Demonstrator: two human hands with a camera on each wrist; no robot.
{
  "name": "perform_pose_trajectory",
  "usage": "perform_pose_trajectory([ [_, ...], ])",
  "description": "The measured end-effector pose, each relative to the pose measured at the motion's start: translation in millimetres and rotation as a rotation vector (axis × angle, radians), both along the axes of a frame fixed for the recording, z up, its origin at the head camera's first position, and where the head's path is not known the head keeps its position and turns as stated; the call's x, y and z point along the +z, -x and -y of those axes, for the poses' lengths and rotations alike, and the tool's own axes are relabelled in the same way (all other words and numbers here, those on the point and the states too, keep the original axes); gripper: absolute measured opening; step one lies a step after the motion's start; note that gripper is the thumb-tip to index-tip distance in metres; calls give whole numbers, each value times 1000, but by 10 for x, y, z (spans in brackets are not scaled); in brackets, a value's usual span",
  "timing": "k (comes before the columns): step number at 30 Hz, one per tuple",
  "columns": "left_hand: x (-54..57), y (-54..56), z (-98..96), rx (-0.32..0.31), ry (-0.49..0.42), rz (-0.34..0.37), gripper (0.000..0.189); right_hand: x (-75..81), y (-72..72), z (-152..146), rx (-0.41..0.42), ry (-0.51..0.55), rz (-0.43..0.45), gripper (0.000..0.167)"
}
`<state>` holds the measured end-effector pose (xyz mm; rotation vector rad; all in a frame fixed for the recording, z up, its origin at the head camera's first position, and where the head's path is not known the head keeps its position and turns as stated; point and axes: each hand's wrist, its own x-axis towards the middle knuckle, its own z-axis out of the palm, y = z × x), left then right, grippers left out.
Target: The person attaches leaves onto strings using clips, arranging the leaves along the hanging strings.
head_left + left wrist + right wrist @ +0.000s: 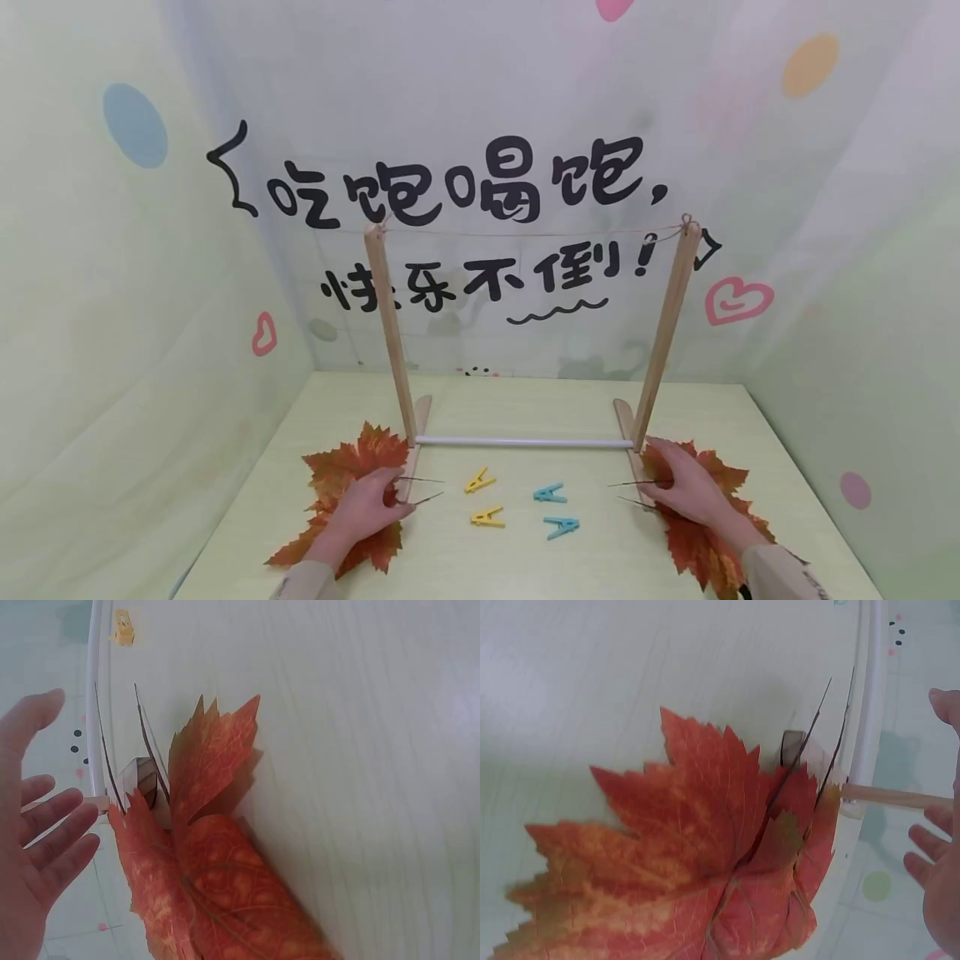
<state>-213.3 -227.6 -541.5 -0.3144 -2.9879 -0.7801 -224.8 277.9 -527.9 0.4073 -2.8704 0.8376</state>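
My left hand (367,504) is over orange-red maple leaves (330,471) at the left, its fingers apart and holding nothing in the left wrist view. At the right, my right hand (693,490) is likewise over maple leaves (693,550), with loosely bent fingers and nothing in its grasp. Thin leaf stems (142,724) point inward from both groups. Between the hands lie two yellow clothespins (488,518) and two blue clothespins (562,527), flat on the table.
Behind the clothespins stands a wooden frame with a left post (392,333) and a right post (666,333). A white rod (525,442) joins the posts low down, and thin twine (525,232) spans their tops. Printed cloth (480,83) surrounds the pale table (517,408).
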Motion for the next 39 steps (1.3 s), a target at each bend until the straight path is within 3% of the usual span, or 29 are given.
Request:
perform_pose_trajectory([
  [5, -26, 2, -21, -28, 3, 29, 49, 25, -47, 124, 24, 120, 23, 62],
  [10, -107, 13, -17, -85, 21, 7, 26, 14, -66, 247, 30, 159, 52, 65],
  [14, -167, 22, -22, -100, 10, 16, 21, 7, -85, 342, 58, 199, 58, 65],
  [18, -210, 28, -31, -89, 23, 21, 21, -27, -108, 422, 94, 154, 16, 62],
  [25, -237, 45, -42, -81, 69, 6, 15, -61, -149, 538, 145, 189, 74, 57],
  [30, -251, 55, -33, -72, 78, 25, 12, -92, -161, 598, 181, 168, 47, 57],
  [39, -302, 56, 6, -78, 52, -38, 11, -146, -143, 730, 222, 186, 12, 56],
])
